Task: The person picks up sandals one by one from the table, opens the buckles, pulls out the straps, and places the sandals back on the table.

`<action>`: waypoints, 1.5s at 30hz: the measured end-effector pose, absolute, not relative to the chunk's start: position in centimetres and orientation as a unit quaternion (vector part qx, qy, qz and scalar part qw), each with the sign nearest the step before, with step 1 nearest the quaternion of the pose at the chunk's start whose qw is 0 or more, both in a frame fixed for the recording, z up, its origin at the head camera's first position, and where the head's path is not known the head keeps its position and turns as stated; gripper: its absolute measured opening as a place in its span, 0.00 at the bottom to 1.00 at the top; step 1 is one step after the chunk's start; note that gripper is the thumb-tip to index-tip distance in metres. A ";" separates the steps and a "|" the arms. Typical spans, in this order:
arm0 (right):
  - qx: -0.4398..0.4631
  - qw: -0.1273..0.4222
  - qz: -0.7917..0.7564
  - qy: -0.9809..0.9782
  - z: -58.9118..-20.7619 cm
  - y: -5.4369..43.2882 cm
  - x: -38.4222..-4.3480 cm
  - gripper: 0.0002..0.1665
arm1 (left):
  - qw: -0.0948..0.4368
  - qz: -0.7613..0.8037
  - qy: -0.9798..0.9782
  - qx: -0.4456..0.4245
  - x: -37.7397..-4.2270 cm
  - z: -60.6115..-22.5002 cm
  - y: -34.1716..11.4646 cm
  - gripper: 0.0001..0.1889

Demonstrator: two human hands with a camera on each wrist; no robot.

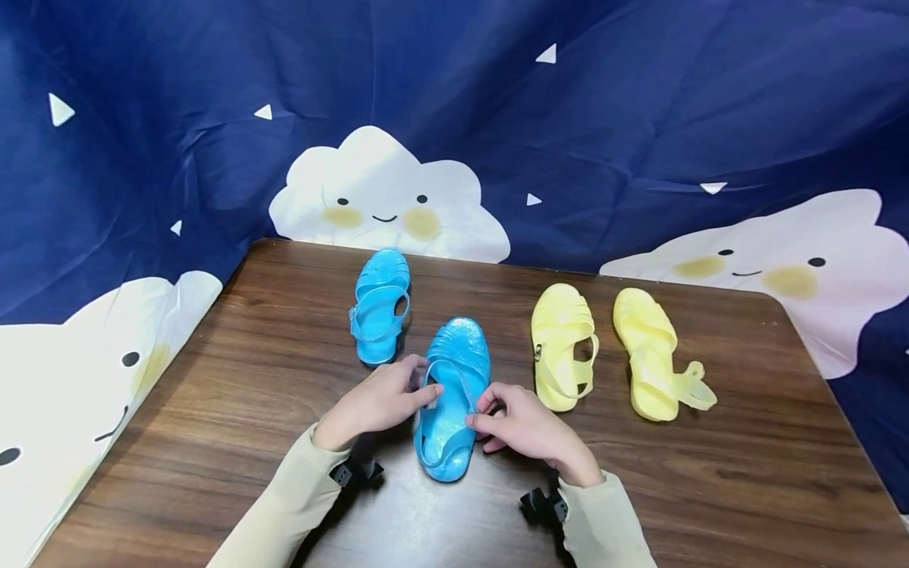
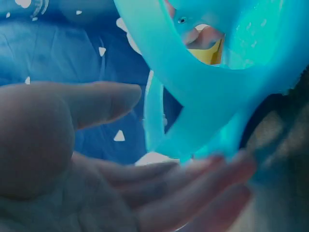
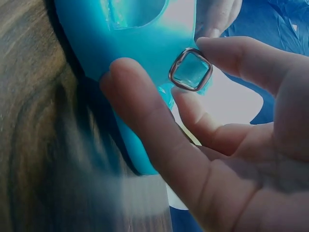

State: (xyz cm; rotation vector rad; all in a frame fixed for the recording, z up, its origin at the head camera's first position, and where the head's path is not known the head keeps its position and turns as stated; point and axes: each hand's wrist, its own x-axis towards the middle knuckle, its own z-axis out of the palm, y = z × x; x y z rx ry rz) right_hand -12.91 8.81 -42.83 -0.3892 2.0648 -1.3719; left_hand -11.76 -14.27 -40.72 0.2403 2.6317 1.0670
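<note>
A glossy blue jelly sandal (image 1: pixel 447 410) lies on the table between both hands, toe pointing away. On its left side is my left hand (image 1: pixel 383 398). The left wrist view shows its thumb apart from fairly straight fingers (image 2: pixel 193 193), whose tips are at the blue strap (image 2: pixel 154 111). From the right, my right hand (image 1: pixel 521 422) pinches the sandal's square metal buckle (image 3: pixel 197 85) between thumb and a finger. Another finger (image 3: pixel 140 96) extends along the sandal's side.
A second blue sandal (image 1: pixel 379 315) lies behind, to the left. Two yellow sandals stand to the right: one with its strap looped (image 1: pixel 557 347), the other with its strap spread sideways (image 1: pixel 653 363). A dark blue cloud-print cloth (image 1: pixel 454 95) hangs behind the wooden table (image 1: pixel 746 457).
</note>
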 end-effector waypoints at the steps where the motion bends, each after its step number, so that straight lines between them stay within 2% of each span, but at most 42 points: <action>1: -0.147 0.310 -0.520 0.782 -42.9 8.8 -12.9 0.17 | 0.123 0.363 0.920 0.078 -11.6 -40.6 -14.1 0.26; 5: -0.148 0.307 -0.525 0.780 -42.9 9.0 -13.0 0.18 | 0.063 0.376 0.920 0.093 -11.0 -39.8 -13.6 0.14; 8: -0.151 0.307 -0.527 0.778 -42.9 9.1 -13.0 0.18 | 0.083 0.392 0.905 0.145 -10.5 -39.5 -13.1 0.09; 13: -0.165 0.306 -0.522 0.779 -42.9 9.2 -13.2 0.17 | 0.142 0.367 0.900 0.187 -10.0 -40.2 -11.6 0.12; 18: -0.188 0.291 -0.509 0.787 -43.1 9.2 -13.4 0.17 | 0.151 0.327 0.910 0.207 -9.7 -41.2 -10.4 0.08; 25: -0.204 0.286 -0.512 0.784 -43.4 9.5 -13.7 0.15 | 0.126 0.320 0.914 0.214 -9.9 -41.7 -10.2 0.04; 36: -0.163 0.291 -0.511 0.792 -43.1 9.9 -13.6 0.14 | 0.087 0.267 0.937 0.206 -9.2 -41.5 -9.5 0.07; 45: -0.149 0.281 -0.491 0.811 -42.5 9.7 -13.2 0.13 | 0.066 0.249 0.940 0.222 -9.3 -41.8 -9.5 0.04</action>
